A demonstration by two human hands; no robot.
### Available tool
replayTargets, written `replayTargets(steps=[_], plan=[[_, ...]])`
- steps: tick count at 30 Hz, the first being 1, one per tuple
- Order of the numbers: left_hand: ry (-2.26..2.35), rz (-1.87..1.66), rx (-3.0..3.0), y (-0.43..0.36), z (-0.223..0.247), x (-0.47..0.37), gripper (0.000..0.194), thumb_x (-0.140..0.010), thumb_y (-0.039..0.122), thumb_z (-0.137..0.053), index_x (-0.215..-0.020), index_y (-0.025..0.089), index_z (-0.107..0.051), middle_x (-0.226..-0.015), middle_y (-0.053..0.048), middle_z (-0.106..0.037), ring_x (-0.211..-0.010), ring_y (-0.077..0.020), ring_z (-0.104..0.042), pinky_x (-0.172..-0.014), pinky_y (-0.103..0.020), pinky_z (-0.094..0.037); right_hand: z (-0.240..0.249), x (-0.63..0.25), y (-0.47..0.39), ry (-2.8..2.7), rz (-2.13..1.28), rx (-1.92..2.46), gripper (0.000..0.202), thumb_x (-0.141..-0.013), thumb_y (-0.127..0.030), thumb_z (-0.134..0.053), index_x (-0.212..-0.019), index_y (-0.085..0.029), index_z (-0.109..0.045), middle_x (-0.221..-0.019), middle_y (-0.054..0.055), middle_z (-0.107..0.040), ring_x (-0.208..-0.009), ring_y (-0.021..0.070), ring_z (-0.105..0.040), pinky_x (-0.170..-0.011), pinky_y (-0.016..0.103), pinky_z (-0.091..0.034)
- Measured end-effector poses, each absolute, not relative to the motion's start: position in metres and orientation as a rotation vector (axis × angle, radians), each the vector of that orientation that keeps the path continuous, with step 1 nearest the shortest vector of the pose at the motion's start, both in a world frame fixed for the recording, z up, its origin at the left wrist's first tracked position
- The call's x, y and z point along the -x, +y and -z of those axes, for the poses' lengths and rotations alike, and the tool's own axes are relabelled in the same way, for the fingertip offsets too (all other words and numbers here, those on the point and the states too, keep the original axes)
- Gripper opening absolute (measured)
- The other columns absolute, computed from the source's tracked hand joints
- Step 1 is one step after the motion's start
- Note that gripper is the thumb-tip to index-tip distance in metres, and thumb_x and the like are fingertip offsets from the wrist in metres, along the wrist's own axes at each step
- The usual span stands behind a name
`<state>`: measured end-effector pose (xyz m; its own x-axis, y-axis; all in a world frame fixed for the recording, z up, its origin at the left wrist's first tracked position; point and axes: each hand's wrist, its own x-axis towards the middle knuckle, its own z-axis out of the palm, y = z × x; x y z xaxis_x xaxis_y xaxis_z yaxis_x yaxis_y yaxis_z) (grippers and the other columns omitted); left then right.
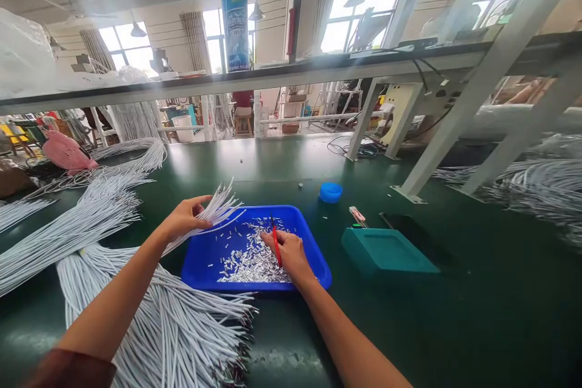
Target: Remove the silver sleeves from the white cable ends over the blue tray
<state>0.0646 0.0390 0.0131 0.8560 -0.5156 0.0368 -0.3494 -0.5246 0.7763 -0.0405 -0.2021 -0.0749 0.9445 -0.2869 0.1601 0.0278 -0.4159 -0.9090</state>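
Observation:
My left hand [184, 218] is closed round a bunch of thin white wires [221, 206], whose loose ends fan out over the left rim of a blue tray [193, 267]. Above the tray, my right hand [291, 253] grips a slim red-handled tool [276, 247] with a dark pointed tip facing away from me; its exact kind is unclear. The right fingertips are over a scattered heap of small shiny metal sleeves [254, 260] inside the tray. Whether they pinch one of these is too small to tell.
Thick bundles of white wires [182, 321] lie left and in front. To the right are a small blue round container [330, 192], a teal box [391, 250] and slanted metal posts [448, 91]. A spray can [235, 24] stands on the shelf [182, 85] above the green table [454, 321].

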Motion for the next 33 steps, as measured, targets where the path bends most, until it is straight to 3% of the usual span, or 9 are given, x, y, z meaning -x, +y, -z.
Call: replayTargets(steps=[5, 9, 14, 16, 20, 24, 29, 33], plan=[[-0.700, 0.754, -1.974, 0.034, -0.024, -0.077, 0.037, -0.051, 0.028, -0.080, -0.084, 0.014, -0.070, -0.078, -0.002, -0.066, -0.071, -0.0176, -0.058, -0.069, -0.028, -0.046, 0.073, 0.043, -0.201, 0.187, 0.348, 1.948, 0.046, -0.073, -0.058, -0.051, -0.053, -0.018, -0.045, -0.051, -0.004, -0.034, -0.051, 0.0104, -0.032, -0.047, 0.023, -0.024], [-0.400, 0.446, -1.669, 0.041, -0.024, -0.094, 0.047, -0.048, 0.024, -0.083, -0.091, 0.014, -0.067, -0.068, 0.001, -0.063, -0.059, -0.0121, -0.057, -0.062, -0.026, -0.046, 0.074, 0.042, -0.201, 0.185, 0.352, 1.951, 0.042, -0.074, -0.054, -0.052, -0.053, -0.017, -0.043, -0.052, -0.003, -0.033, -0.052, 0.0102, -0.031, -0.047, 0.023, -0.024], [-0.401, 0.249, -1.601, 0.051, -0.030, -0.103, 0.034, -0.052, 0.023, -0.083, -0.077, 0.011, -0.063, -0.072, -0.001, -0.062, -0.070, -0.0129, -0.061, -0.071, -0.025, -0.046, 0.076, 0.041, -0.202, 0.188, 0.314, 1.954, 0.039, -0.074, -0.051, -0.053, -0.056, -0.017, -0.047, -0.053, -0.003, -0.034, -0.052, 0.0102, -0.032, -0.048, 0.023, -0.023], [-0.396, 0.220, -1.526, 0.052, -0.034, -0.100, 0.035, -0.054, 0.023, -0.082, -0.081, 0.012, -0.062, -0.070, 0.000, -0.060, -0.064, -0.0121, -0.060, -0.068, -0.026, -0.046, 0.075, 0.042, -0.201, 0.188, 0.312, 1.944, 0.039, -0.075, -0.051, -0.053, -0.057, -0.017, -0.048, -0.052, -0.003, -0.035, -0.052, 0.0103, -0.033, -0.047, 0.023, -0.024], [-0.543, 0.392, -1.523, 0.042, -0.034, -0.077, 0.037, -0.067, 0.031, -0.074, -0.096, 0.014, -0.061, -0.066, 0.002, -0.056, -0.053, -0.0072, -0.051, -0.055, -0.021, -0.042, 0.074, 0.043, -0.201, 0.195, 0.320, 1.942, 0.042, -0.073, -0.055, -0.052, -0.056, -0.017, -0.049, -0.052, -0.003, -0.036, -0.052, 0.0106, -0.033, -0.047, 0.023, -0.025], [-0.773, 0.662, -1.730, 0.020, -0.015, -0.044, 0.027, -0.073, 0.036, -0.068, -0.079, 0.010, -0.063, -0.062, 0.000, -0.055, -0.056, -0.0092, -0.050, -0.054, -0.021, -0.039, 0.072, 0.043, -0.200, 0.177, 0.336, 1.906, 0.044, -0.074, -0.057, -0.051, -0.056, -0.017, -0.049, -0.052, -0.003, -0.036, -0.051, 0.0102, -0.032, -0.048, 0.023, -0.026], [-0.436, 0.707, -1.664, 0.004, 0.031, -0.024, 0.037, -0.066, 0.043, -0.072, -0.063, 0.012, -0.053, -0.049, 0.003, -0.049, -0.044, -0.0060, -0.040, -0.044, -0.019, -0.028, 0.068, 0.045, -0.193, 0.088, 0.336, 1.786, 0.038, -0.072, -0.053, -0.059, -0.066, -0.015, -0.060, -0.057, -0.002, -0.046, -0.054, 0.0106, -0.038, -0.050, 0.022, -0.030], [-0.409, 0.719, -1.641, 0.004, 0.047, -0.019, 0.039, -0.063, 0.043, -0.074, -0.063, 0.013, -0.050, -0.050, 0.002, -0.052, -0.047, -0.0076, -0.046, -0.046, -0.018, -0.030, 0.069, 0.047, -0.180, -0.019, 0.284, 1.671, 0.031, -0.070, -0.044, -0.066, -0.083, -0.015, -0.067, -0.062, -0.001, -0.052, -0.055, 0.0103, -0.041, -0.052, 0.022, -0.032]])
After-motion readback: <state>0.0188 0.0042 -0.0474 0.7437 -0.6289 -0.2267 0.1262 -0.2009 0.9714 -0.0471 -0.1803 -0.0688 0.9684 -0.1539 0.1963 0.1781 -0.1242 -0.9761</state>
